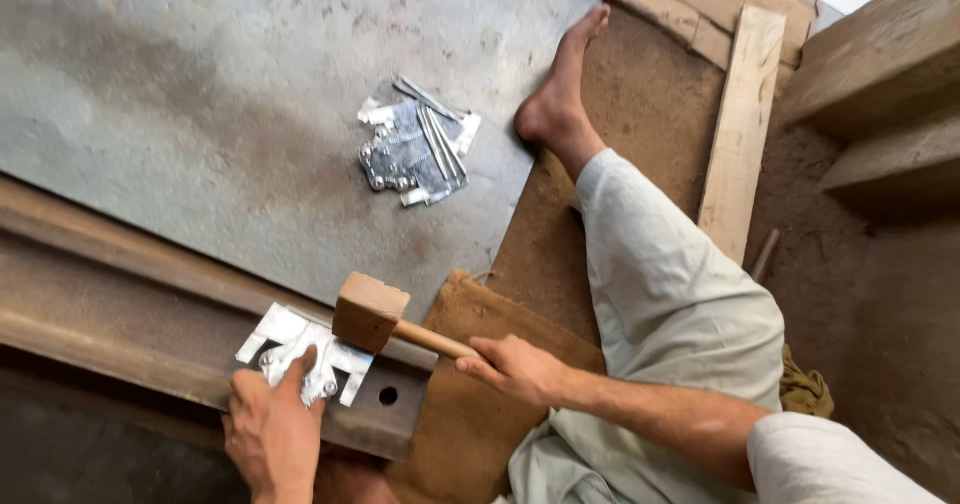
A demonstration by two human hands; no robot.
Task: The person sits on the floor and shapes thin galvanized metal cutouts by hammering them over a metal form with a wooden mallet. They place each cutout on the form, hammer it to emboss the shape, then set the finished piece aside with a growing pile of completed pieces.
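Note:
My left hand [268, 426] presses down on a shiny cut sheet-metal piece [282, 339] with notched tabs, which lies on a long rusty steel rail [120, 304]. My right hand [515, 367] grips the handle of a wooden mallet [372, 311]. The mallet's block head rests on or just above the right part of the metal piece. A round hole [388, 395] shows in the rail near its end.
A pile of similar shiny metal pieces [415, 149] lies on a large grey metal sheet [200, 94]. My bare foot [560, 84] and light-trousered leg [660, 274] stretch over brown burlap [470, 424]. A wooden plank [740, 124] and earthen steps [880, 74] stand at the right.

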